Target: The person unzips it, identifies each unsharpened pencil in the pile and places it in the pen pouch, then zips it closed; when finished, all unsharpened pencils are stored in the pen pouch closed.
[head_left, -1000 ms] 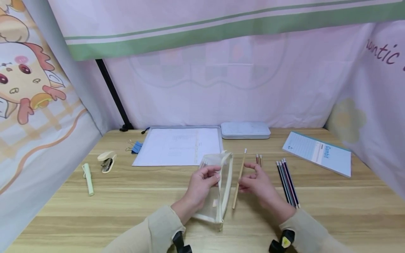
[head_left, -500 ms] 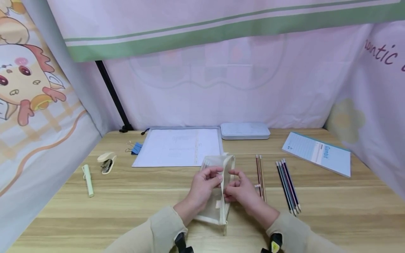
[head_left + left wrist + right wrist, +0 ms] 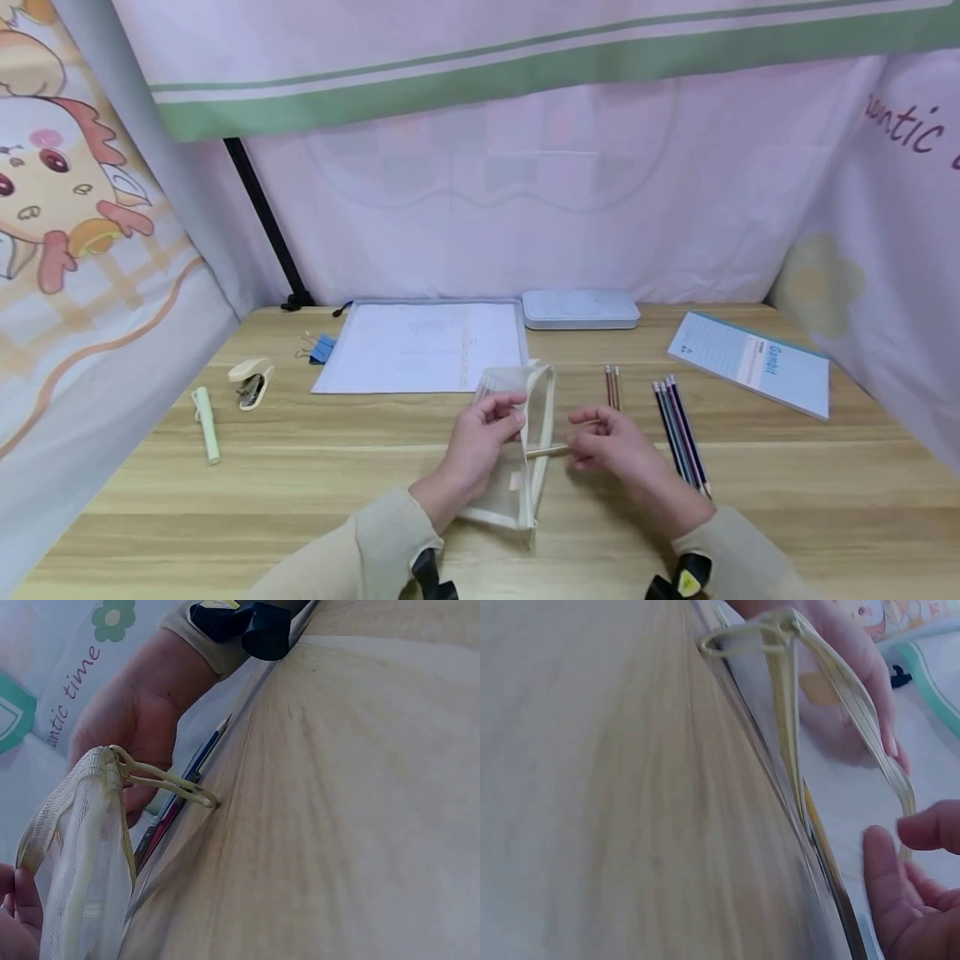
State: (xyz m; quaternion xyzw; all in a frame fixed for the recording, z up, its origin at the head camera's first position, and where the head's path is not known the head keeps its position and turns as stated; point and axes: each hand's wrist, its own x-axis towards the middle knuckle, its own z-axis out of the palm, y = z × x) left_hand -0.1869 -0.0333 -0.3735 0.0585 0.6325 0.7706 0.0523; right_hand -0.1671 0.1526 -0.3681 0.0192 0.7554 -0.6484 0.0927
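Note:
My left hand (image 3: 476,446) grips the near-clear mesh pencil pouch (image 3: 498,500) by its zippered edge, and its mouth stands open to the right. A plain wood-coloured pencil (image 3: 549,451) lies nearly level at that mouth, one end within the opening. The fingers of my right hand (image 3: 618,450) meet its other end and appear to pinch it. In the right wrist view, the right fingers (image 3: 885,877) are at the right edge; their contact with the pencil is unclear. In the left wrist view, the pouch (image 3: 90,855) hangs from the left fingertips.
Two pencils (image 3: 613,387) lie partly behind my right hand; several dark pencils (image 3: 681,433) lie further right. Around them are a notepad (image 3: 750,362), a tin case (image 3: 581,310), paper sheets (image 3: 420,348), blue binder clips (image 3: 322,350), a stapler (image 3: 251,383) and a pale-green pen (image 3: 207,425).
My right hand carried the pencil from beside the pouch to its mouth, then drew back right. The pencil has turned from steeply slanted to nearly level. My left hand stays on the pouch.

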